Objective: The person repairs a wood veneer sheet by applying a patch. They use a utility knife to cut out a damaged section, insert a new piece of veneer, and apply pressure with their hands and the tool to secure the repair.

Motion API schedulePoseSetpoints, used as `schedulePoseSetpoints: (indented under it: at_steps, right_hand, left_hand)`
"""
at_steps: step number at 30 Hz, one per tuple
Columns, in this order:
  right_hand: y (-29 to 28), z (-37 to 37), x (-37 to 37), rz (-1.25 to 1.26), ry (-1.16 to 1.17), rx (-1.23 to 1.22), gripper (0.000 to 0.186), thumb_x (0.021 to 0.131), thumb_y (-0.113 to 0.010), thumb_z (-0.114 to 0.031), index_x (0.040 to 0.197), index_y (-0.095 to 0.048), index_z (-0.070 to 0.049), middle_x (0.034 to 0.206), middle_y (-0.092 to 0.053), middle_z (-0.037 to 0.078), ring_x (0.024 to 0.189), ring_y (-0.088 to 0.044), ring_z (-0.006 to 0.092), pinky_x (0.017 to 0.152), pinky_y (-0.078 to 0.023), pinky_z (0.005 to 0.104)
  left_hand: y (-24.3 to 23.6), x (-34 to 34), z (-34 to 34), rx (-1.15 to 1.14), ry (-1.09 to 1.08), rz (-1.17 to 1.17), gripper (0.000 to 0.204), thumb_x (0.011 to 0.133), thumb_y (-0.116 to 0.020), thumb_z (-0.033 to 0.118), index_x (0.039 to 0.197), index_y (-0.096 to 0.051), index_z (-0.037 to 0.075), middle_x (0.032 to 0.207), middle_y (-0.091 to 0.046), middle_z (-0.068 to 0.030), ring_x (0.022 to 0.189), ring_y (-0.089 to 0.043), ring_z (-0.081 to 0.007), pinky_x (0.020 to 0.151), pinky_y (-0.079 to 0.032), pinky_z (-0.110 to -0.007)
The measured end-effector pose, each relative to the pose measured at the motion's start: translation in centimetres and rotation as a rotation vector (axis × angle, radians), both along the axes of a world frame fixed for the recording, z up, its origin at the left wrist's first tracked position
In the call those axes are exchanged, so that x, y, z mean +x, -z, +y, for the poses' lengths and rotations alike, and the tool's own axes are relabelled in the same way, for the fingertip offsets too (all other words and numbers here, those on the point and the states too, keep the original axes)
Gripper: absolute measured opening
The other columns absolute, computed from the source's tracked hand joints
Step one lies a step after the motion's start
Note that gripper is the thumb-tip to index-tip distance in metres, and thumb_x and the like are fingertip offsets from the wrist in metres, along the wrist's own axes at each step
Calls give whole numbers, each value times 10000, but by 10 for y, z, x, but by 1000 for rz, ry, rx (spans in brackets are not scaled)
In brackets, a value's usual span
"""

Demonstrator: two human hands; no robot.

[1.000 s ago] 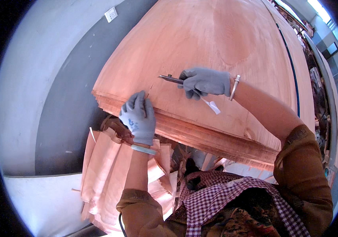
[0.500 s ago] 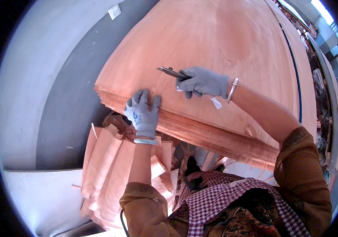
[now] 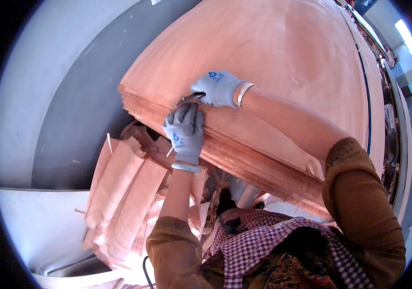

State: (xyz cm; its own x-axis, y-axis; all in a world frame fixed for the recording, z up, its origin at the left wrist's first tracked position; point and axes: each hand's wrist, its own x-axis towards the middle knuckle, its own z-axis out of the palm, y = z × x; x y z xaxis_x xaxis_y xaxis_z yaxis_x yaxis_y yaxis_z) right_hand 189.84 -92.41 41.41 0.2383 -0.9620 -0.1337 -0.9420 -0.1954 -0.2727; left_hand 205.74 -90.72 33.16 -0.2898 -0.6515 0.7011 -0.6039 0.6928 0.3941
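A tall stack of large reddish-brown wood veneer sheets (image 3: 244, 53) stretches away in front of me, its layered near edge running slantwise. My right hand (image 3: 219, 89), in a grey-white glove, is closed round a utility knife (image 3: 190, 98). The knife's front end points left, down at the top sheet close to the edge. Just below it, my gloved left hand (image 3: 185, 130) is at the stack's edge, its fingers bent and close together on the top veneer sheet. Its thumb and fingertips are partly hidden. A thin pale strip (image 3: 170, 151) shows beside the left wrist.
Lower left, a pile of bent veneer pieces (image 3: 124, 192) stands below the stack beside a white panel (image 3: 47, 231). A grey and white wall (image 3: 85, 86) rises on the left. Along the right side of the stack runs a dark cord (image 3: 364, 82). Scraps lie near my feet.
My right hand has moved left and down with the utility knife, bringing it close to my left hand. The left hand's spread fingers have drawn together and bent. The view has shifted slightly.
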Motion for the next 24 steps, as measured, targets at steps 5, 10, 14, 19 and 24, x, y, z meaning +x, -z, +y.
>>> schedulePoseSetpoints:
  at_steps: [5, 10, 14, 19, 24]
  right_hand:
    - [23, -4, 1, 104, -65, -42, 121, 799, -577, -187, 871, -602, -93, 858, -633, 148, 819, -609, 327, 696, -462, 406]
    - [23, -14, -10, 13, -115, 84, 157, 804, -571, -210, 885, -600, -79, 858, -633, 145, 806, -606, 320, 694, -462, 400]
    - [2, -18, -11, -98, -28, 54, 163, 794, -590, -210, 899, -604, -86, 846, -629, 144, 790, -601, 318, 684, -458, 392]
    - [18, -2, -6, -52, -34, -20, 174, 797, -605, -228, 912, -615, -98, 849, -631, 131, 815, -607, 318, 714, -466, 396]
    - [16, -2, -1, 30, 66, 73, 170, 788, -583, -237, 890, -619, -106, 886, -651, 121, 866, -619, 325, 727, -479, 430]
  left_hand:
    - [13, -1, 0, -50, -7, 20, 166, 711, -668, 165, 859, -675, 89, 888, -649, -67, 809, -598, -296, 692, -476, -405]
    - [21, -7, -4, -44, -20, 45, 155, 678, -680, 131, 828, -666, 91, 911, -653, -57, 796, -600, -292, 684, -488, -392]
    - [27, -3, -5, 4, -56, 56, 139, 688, -675, 119, 826, -667, 101, 916, -654, -47, 798, -595, -284, 688, -482, -388]
    - [29, -6, -6, 14, -47, 79, 123, 695, -669, 111, 818, -666, 107, 891, -651, -40, 794, -588, -278, 677, -471, -393]
    - [28, -8, -2, -15, -33, 36, 129, 718, -661, 128, 843, -658, 96, 906, -645, -50, 799, -581, -281, 674, -462, -405]
